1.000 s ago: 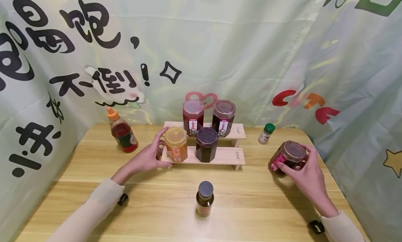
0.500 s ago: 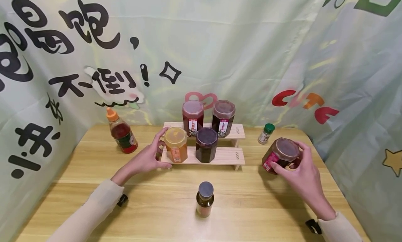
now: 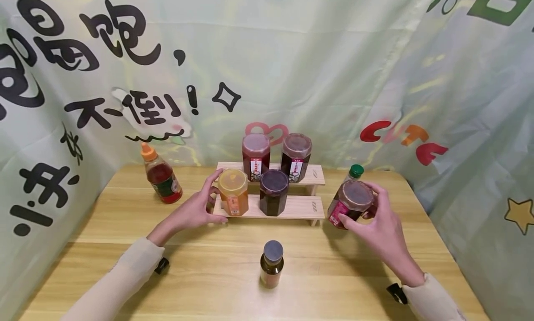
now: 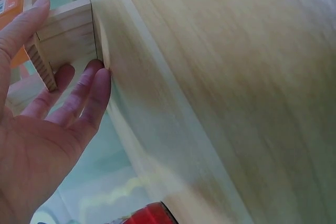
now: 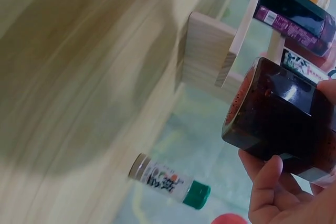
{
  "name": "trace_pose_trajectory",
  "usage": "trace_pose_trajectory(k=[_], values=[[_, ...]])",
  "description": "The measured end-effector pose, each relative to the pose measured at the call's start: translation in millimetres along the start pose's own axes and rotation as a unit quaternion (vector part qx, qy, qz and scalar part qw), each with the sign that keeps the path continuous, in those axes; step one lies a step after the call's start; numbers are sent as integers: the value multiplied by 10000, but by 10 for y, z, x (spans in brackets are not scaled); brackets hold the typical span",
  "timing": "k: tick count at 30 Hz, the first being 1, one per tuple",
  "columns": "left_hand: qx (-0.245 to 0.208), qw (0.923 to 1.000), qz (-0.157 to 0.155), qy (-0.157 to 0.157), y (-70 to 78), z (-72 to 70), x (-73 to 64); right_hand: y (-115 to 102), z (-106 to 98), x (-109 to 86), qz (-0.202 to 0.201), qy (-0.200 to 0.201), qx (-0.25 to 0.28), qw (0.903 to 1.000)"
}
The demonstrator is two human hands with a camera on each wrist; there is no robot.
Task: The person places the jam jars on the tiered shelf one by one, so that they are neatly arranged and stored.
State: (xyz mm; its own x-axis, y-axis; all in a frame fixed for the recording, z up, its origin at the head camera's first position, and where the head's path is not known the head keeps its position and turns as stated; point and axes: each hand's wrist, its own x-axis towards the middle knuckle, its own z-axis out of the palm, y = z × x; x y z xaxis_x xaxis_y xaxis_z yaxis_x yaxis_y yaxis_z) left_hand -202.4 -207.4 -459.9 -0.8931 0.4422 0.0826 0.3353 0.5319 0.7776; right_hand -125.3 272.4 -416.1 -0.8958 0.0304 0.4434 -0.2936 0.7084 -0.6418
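My right hand (image 3: 381,226) grips a dark jam jar (image 3: 345,210) with a pink label, slightly tilted and held up to the right of the wooden stepped display stand (image 3: 300,211). Its base edge shows in the right wrist view, where my fingertips (image 5: 273,165) lie along its side. At the lower step's left end is my left hand (image 3: 199,205), thumb (image 4: 37,15) at the front edge and fingers round behind. A yellow-orange jar (image 3: 233,193) and a dark purple jar (image 3: 274,196) stand on that step; a reddish jar (image 3: 256,156) and another dark jar (image 3: 296,160) occupy the upper one.
A squeeze bottle (image 3: 162,179) with an orange cap stands at the left. In front of the stand is a small dark-capped bottle (image 3: 272,265). The green-capped shaker (image 5: 167,180) is behind the held jar, partly hidden in the head view. A printed cloth (image 3: 317,71) hangs behind the table.
My right hand has carried the dark jar leftward, toward the stand's right end, where it now partly covers the shaker. The left hand has stayed in place.
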Motion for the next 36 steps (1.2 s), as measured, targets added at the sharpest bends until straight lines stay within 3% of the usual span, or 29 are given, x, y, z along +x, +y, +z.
trace_pose_trajectory(k=[18, 29, 36], values=[[-2, 10000, 54, 25, -43, 16, -3, -219, 397, 156, 50, -563, 410, 9976], [-31, 10000, 16, 13, -27, 21, 11, -320, 527, 188, 32, -662, 393, 9970], [-60, 10000, -1, 26, -25, 13, 2, -326, 585, 213, 60, -773, 650, 9949]])
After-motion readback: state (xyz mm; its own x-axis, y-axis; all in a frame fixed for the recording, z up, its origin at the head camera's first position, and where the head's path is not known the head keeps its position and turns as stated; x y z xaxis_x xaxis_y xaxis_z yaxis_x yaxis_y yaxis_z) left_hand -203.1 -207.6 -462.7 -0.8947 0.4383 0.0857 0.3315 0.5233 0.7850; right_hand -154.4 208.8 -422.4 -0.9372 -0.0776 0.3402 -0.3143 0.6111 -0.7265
